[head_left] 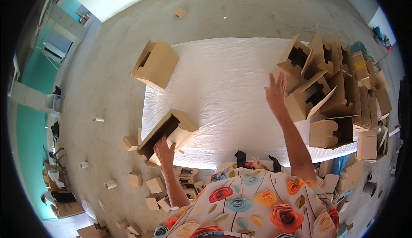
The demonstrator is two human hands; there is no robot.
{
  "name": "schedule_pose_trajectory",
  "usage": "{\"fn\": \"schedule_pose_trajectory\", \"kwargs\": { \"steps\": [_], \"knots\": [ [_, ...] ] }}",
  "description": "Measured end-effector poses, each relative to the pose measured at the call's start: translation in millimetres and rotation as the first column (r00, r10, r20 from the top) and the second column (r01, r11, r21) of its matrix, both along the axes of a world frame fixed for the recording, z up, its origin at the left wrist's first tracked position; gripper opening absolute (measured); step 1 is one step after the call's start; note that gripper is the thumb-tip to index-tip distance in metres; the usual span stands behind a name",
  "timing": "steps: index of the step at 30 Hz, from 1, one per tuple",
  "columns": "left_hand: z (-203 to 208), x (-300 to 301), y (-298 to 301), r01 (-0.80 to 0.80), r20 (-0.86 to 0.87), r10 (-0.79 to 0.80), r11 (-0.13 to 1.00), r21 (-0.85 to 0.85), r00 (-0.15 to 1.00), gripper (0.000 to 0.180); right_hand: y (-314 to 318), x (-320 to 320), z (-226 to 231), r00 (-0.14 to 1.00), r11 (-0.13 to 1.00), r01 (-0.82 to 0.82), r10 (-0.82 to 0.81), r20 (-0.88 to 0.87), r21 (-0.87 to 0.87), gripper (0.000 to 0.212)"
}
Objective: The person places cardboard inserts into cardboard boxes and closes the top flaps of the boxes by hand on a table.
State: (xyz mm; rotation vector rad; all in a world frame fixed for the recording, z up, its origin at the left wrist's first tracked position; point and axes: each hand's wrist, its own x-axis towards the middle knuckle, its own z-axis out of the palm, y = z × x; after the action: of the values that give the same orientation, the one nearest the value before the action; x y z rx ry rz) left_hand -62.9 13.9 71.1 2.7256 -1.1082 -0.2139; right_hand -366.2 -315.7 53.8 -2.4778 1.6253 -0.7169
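My left hand (165, 153) grips the near edge of an open cardboard box (183, 131), fingers at its dark opening and thumb outside. That box lies tilted at the near left of a white-covered table (227, 79). My right hand (276, 93) is raised at the right, fingers apart and nothing in them. Beside it is a cluster of open boxes; the closest is a brown cardboard box (288, 75), and I cannot tell whether my fingertips touch it. Another cardboard box (165, 64) stands at the table's far left corner.
Several folded-open boxes (339, 94) crowd the table's right side. Small cardboard boxes (154, 185) lie on the floor at the near left, with white rolls (110, 184) around. More cardboard (349, 178) is piled below the right edge. A cardboard scrap (180, 13) lies beyond the table.
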Motion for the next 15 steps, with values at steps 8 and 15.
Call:
{"fn": "schedule_pose_trajectory", "kwargs": {
  "steps": [8, 15],
  "knots": [
    [19.9, -19.7, -35.9, 0.177, 0.093, -0.151, 0.877, -0.447, 0.984, 0.006, 102.5, 42.4, 9.8, 0.77, 0.862, -0.505, 0.421, 0.479, 0.055, 0.036],
    [41.0, -69.7, -96.5, 0.566, 0.296, -0.493, 0.602, -0.563, 0.818, 0.009, 143.4, 93.3, 85.4, 0.499, 0.69, -0.721, 0.584, 0.64, -0.068, 0.026]
  ]
}}
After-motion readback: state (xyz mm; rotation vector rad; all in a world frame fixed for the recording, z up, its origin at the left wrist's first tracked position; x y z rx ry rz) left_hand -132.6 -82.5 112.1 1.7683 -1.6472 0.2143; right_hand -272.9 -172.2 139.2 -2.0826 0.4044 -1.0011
